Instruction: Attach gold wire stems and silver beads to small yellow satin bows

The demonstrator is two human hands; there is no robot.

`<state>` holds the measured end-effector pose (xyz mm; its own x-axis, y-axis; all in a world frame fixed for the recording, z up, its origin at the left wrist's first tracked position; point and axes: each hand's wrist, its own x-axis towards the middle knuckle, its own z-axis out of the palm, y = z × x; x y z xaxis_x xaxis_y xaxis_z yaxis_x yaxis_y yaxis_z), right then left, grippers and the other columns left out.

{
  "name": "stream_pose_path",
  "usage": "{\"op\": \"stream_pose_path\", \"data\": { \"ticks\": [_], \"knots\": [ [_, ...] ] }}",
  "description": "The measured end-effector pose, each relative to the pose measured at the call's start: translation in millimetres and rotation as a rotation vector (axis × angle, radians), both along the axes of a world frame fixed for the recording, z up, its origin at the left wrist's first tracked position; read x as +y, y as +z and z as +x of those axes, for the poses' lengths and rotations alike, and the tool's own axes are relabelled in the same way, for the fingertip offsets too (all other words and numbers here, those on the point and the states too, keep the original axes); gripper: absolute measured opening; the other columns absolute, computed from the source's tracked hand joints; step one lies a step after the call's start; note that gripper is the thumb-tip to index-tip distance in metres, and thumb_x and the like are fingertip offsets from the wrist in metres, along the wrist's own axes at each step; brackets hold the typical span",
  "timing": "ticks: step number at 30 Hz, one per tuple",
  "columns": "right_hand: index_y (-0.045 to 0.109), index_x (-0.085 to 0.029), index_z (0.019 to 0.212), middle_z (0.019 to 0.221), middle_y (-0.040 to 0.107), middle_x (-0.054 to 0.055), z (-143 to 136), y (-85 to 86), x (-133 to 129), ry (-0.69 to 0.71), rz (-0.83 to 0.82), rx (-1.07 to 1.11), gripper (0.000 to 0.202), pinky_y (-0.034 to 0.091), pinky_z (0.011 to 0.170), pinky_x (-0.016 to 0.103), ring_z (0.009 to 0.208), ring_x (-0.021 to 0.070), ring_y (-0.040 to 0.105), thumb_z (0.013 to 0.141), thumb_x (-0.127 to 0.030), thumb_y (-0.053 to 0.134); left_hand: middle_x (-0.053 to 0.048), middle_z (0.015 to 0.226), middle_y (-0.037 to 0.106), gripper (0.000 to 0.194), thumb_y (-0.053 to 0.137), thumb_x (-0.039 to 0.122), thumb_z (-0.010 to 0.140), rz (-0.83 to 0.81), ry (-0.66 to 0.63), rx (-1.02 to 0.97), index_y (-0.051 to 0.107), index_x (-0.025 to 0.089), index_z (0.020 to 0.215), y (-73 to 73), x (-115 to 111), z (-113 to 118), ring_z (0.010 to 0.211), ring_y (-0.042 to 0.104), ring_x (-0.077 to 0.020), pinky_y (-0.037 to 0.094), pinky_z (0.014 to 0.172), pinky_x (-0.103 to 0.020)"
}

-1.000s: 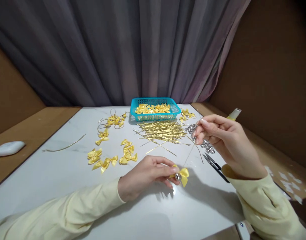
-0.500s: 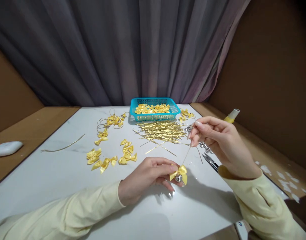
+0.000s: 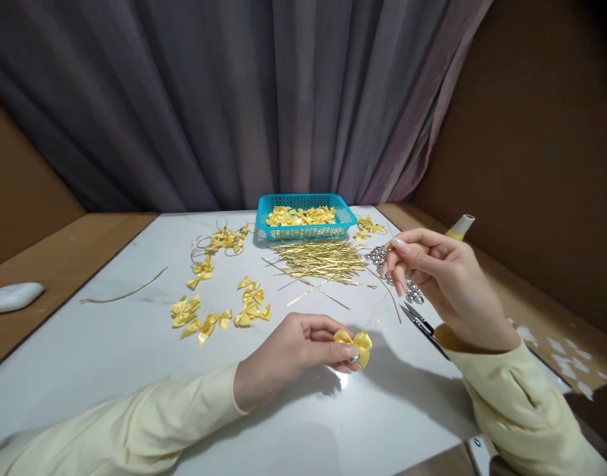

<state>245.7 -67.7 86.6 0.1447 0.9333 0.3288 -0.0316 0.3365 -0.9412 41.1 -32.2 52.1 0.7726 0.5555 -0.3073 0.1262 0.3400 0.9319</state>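
The fingers [image 3: 339, 352] of the left hand [image 3: 293, 350], just below the middle of the frame, are pinching a yellow bow [image 3: 362, 342], the thumb lying over its front. A silver bead [image 3: 354, 359] peeps out beside the thumbnail, partly covered. From the bow a fine thread [image 3: 375, 313], so faint I nearly lose it against the tabletop [image 3: 293, 430], slants up to the right hand [image 3: 440, 284], right of centre, where thumb and forefinger are pressed together on it and the other fingers curl loosely.

Behind those fingertips lie more silver beads [image 3: 413, 292], with black-handled snips [image 3: 427, 328] just beside the wrist. Near the centre there's a heap of gold strips [image 3: 321, 261], and right behind it a teal basket [image 3: 308, 234] with small yellow bows [image 3: 301, 216] inside. Left of centre, loose bows [image 3: 254, 311] are scattered, and above them sits a cluster of bows with looped cords [image 3: 227, 240].
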Motion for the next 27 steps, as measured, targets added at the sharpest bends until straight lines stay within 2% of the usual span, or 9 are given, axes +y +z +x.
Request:
{"op": "stream_pose_path", "data": {
  "ticks": [5,8,13,18,22,27],
  "knots": [
    [0.059,-0.015,0.075,0.059,0.058,0.000,3.7,-3.3,-5.0,-0.085,-0.024,-0.150,0.012,0.030,0.037,0.019,0.038,0.0042,0.040,0.081,-0.025,0.059,-0.005,0.075,0.069,0.018,0.068,0.027,0.069,0.081,-0.035,0.050,0.068,0.011,0.077,3.4,2.6,-1.4,0.068,0.061,-0.0125,0.047,0.071,-0.025],
    [0.058,-0.015,0.074,0.055,0.055,0.000,4.7,-1.9,-10.2,-0.097,-0.087,-0.307,0.018,0.028,0.038,0.019,0.043,0.0066,0.041,0.080,-0.032,0.059,-0.004,0.072,0.068,0.019,0.067,0.030,0.071,0.120,-0.059,0.062,0.069,0.012,0.075,5.8,4.5,-3.0,0.068,0.060,-0.0125,0.046,0.071,-0.024],
    [0.059,-0.015,0.073,0.055,0.056,0.002,8.4,4.0,-18.5,0.091,-0.152,-0.657,0.023,0.034,0.044,0.021,0.050,0.0104,0.048,0.082,-0.036,0.054,-0.005,0.072,0.068,0.020,0.066,0.031,0.072,0.086,-0.079,0.075,0.070,0.012,0.075,5.8,6.0,-4.3,0.071,0.060,-0.0144,0.046,0.073,-0.026],
    [0.055,-0.015,0.074,0.050,0.054,-0.001,9.7,5.9,-23.0,0.293,-0.202,-0.923,0.014,0.032,0.043,0.019,0.044,0.0083,0.043,0.083,-0.025,0.050,-0.006,0.073,0.068,0.024,0.065,0.034,0.072,0.085,-0.079,0.093,0.071,0.011,0.076,2.6,5.7,-4.3,0.070,0.060,-0.0144,0.046,0.073,-0.027],
    [0.058,-0.015,0.072,0.047,0.051,-0.002,6.4,5.8,-25.4,0.327,-0.180,-1.081,0.012,0.029,0.041,0.019,0.041,0.0076,0.041,0.080,-0.017,0.049,-0.007,0.072,0.068,0.024,0.064,0.034,0.073,0.098,-0.089,0.098,0.071,0.011,0.074,1.7,5.3,-4.8,0.069,0.060,-0.0143,0.045,0.072,-0.027],
    [0.060,-0.015,0.069,0.047,0.049,-0.002,1.8,5.1,-25.9,0.374,-0.139,-1.128,0.015,0.027,0.042,0.019,0.041,0.0070,0.039,0.078,-0.011,0.048,-0.006,0.071,0.068,0.022,0.061,0.031,0.075,0.109,-0.098,0.117,0.070,0.011,0.072,2.9,5.1,-4.2,0.068,0.060,-0.0137,0.046,0.071,-0.025]
  ]
}}
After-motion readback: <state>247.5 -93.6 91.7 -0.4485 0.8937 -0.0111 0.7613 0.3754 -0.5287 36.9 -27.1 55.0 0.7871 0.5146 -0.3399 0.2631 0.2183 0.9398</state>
